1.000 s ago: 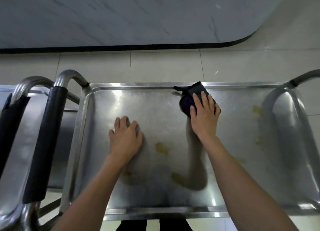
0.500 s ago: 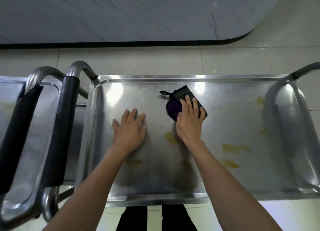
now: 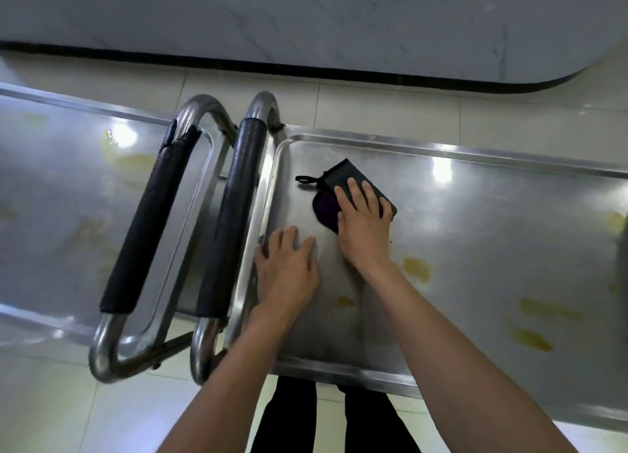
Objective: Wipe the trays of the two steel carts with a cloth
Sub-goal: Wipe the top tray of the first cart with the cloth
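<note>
The left hand (image 3: 287, 270) is laid flat on the right cart's steel tray (image 3: 475, 194), its fingers straight and slightly spread, the tips close to the tray's left rim. Just beyond and to the right of them, the right hand (image 3: 363, 230) is pressed flat, fingers straight and a little apart, on a dark folded cloth (image 3: 334, 180). A purple patch shows beside the thumb, a small loop pointing left past the fingertips. Yellowish stains (image 3: 416, 269) are seen right of that wrist, and more on the second cart's tray (image 3: 85, 180) beyond two black-padded handles (image 3: 238, 214).

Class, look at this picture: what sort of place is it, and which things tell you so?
Probably a canteen or catering service area: two steel carts with stained trays, a tiled floor, and a marble-look counter.
</note>
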Demonstrator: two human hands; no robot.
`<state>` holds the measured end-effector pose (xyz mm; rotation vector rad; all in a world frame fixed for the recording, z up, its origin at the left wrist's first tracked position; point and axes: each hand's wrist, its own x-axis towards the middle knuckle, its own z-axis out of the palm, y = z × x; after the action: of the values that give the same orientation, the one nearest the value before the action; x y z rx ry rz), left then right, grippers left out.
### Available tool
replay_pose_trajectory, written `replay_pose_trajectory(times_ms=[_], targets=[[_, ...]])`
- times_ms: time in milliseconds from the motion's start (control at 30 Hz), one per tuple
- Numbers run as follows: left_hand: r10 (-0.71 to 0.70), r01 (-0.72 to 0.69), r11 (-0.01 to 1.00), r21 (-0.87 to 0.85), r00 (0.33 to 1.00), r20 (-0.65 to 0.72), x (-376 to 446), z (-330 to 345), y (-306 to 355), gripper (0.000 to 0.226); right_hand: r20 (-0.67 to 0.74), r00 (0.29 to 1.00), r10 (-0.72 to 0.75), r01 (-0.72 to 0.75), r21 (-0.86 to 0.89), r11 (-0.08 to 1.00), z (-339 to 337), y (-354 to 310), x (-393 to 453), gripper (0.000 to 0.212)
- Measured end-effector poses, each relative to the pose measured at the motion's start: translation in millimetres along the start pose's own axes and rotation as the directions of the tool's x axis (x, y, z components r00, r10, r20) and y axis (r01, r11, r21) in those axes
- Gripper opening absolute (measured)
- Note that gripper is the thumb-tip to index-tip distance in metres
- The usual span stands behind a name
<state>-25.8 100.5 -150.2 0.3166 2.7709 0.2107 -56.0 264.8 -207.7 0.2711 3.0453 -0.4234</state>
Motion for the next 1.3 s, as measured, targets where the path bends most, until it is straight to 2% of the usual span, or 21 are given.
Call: replay_pose_trajectory(times_ms=[200,400,633,800,867,967,1067,1167,1233,1300], targets=[[0.047,-0.048,0.998,0.027,0.998,0.036,-2.1,14.5,-10.7,0.057,0.134,0.972,-0.193,0.187,0.06,0.981,1.6,-53.0,30.8,0.053],[0.036,-0.035,0.999,-0.015,0.997,0.071,-7.3,18.2,-13.9,0.058,0.132,0.971,-0.2,0.19,0.082,0.978,3.3,-51.9,22.4,0.051],[0.086,-0.087,0.996,0.008,0.993,0.076,-11.8,20.4,-18.3,0.061,0.067,0.997,-0.039,0.035,0.069,0.997,-0.8,-24.2,-8.2,0.049],[0.029,-0.033,0.998,0.048,0.996,0.087,-7.6,14.7,-2.0,0.059,0.021,0.994,0.105,-0.105,0.032,0.994,-22.2,33.4,-38.6,0.048],[0.051,-0.055,0.997,0.06,0.997,0.064,-3.9,12.5,16.2,0.052,0.009,0.987,0.158,-0.158,0.013,0.987,-31.7,61.8,-51.1,0.049],[0.159,-0.161,0.986,0.04,0.987,0.038,-3.3,15.3,60.7,0.047,-0.009,0.974,0.227,-0.227,-0.009,0.974,-43.0,101.4,-67.8,0.051],[0.238,-0.24,0.97,0.033,0.97,0.052,-4.2,22.4,109.3,0.044,-0.043,0.944,0.328,-0.329,-0.036,0.944,-51.6,135.1,-84.1,0.052],[0.244,-0.25,0.967,0.042,0.963,0.113,-3.0,27.5,140.4,0.043,-0.053,0.902,0.428,-0.43,-0.043,0.902,-59.6,165.5,-99.4,0.054],[0.226,-0.237,0.97,0.051,0.961,0.162,-3.6,30.7,149.4,0.041,-0.051,0.897,0.439,-0.442,-0.074,0.894,-65.7,181.6,-105.5,0.057],[0.213,-0.224,0.973,0.052,0.962,0.17,-6.3,33.0,151.2,0.04,-0.074,0.93,0.361,-0.368,-0.137,0.92,-69.3,192.1,-108.2,0.059]])
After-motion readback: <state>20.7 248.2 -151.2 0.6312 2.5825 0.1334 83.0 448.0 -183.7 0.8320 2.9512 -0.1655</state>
